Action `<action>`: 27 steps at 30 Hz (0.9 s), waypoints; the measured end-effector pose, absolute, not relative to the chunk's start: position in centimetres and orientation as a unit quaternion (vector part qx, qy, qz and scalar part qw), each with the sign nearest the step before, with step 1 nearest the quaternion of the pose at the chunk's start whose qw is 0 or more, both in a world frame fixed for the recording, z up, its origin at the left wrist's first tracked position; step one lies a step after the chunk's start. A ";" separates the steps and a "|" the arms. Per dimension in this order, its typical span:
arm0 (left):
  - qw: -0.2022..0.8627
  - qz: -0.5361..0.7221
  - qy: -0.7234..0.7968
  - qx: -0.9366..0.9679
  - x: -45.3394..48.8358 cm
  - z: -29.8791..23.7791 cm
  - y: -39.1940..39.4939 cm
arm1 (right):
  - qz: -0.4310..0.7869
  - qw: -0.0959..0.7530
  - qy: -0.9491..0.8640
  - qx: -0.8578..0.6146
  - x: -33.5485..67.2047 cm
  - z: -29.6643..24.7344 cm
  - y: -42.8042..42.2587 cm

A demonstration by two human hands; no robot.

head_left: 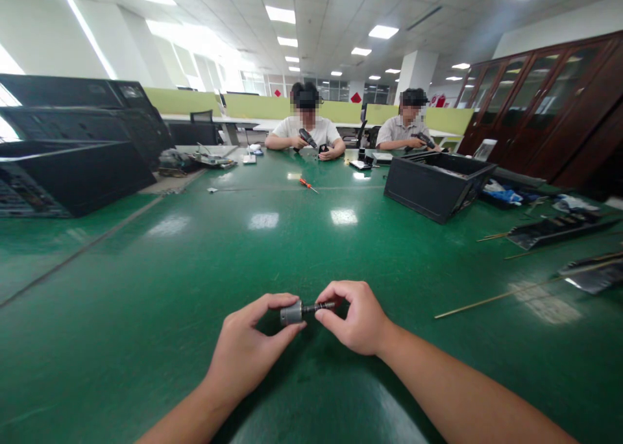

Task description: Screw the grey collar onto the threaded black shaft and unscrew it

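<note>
Between my two hands, just above the green table (233, 256), is a small metal part with a grey cylinder (292, 313) and a thin dark shaft (309, 309) sticking out to the right. My left hand (250, 346) pinches the cylinder between thumb and fingers. Around the far end of the shaft, the thumb and index finger of my right hand (357, 317) are closed. Something like a coil or thread shows on the shaft near those fingertips; its detail is too small to make out.
An orange screwdriver (306, 184) lies mid-table. Black computer cases stand left (97, 178) and right (433, 181). Thin brass-coloured rods (491, 306) reach in from the right. Across the table, one person (306, 129) holds a power drill (307, 137); another person (406, 129) sits farther right.
</note>
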State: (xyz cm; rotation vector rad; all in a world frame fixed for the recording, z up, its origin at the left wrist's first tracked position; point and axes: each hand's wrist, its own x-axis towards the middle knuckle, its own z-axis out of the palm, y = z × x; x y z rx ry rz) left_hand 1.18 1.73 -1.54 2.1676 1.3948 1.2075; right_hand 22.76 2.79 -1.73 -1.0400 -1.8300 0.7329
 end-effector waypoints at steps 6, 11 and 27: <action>0.143 0.419 0.486 0.753 1.2 -1.5 1.7 | 0.294 0.445 -0.736 -0.417 22.8 -1.8 2.7; 0.142 0.419 0.487 0.753 1.2 -1.6 1.8 | 0.294 0.447 -0.733 -0.420 22.8 -1.6 2.8; 0.149 0.416 0.492 0.750 0.9 -2.0 1.8 | 0.301 0.460 -0.728 -0.410 22.8 -1.8 2.7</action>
